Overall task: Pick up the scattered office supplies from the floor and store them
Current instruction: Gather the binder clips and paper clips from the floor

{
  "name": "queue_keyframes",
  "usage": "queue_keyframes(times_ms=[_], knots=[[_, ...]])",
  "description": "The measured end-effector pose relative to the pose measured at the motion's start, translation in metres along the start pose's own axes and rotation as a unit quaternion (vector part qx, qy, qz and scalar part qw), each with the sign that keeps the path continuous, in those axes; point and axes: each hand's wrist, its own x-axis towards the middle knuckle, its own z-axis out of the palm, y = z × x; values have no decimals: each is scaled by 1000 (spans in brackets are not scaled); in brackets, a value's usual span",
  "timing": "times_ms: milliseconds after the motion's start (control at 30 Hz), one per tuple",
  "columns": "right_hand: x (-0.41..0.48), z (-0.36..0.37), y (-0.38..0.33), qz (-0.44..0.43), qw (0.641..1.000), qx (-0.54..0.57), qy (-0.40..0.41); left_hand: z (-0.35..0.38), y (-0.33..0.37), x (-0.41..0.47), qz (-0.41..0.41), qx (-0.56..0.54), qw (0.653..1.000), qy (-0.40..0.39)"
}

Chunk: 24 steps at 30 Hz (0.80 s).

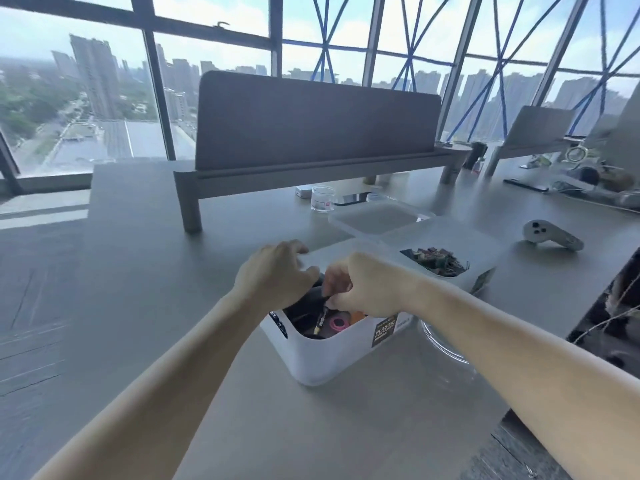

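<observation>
— From where is the single view looking?
— The head camera is riding on the person's head, facing forward and down across the surface toward the windows.
— How near is it sitting?
— Near. Both forearms are entering from the bottom edge. The left hand and right hand are meeting mid-frame over the white box. The marker in the right hand's fingers is showing plainly.
</observation>
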Motion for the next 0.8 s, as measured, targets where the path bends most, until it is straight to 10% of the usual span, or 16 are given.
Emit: queue_keyframes(times_ms=[467, 800], knots=[[-223, -93, 20, 227, 945, -161, 171, -42, 135, -71, 237, -53, 970, 32], [-476, 15, 94, 451, 858, -145, 199, 94, 318, -244, 410, -91, 885, -201]])
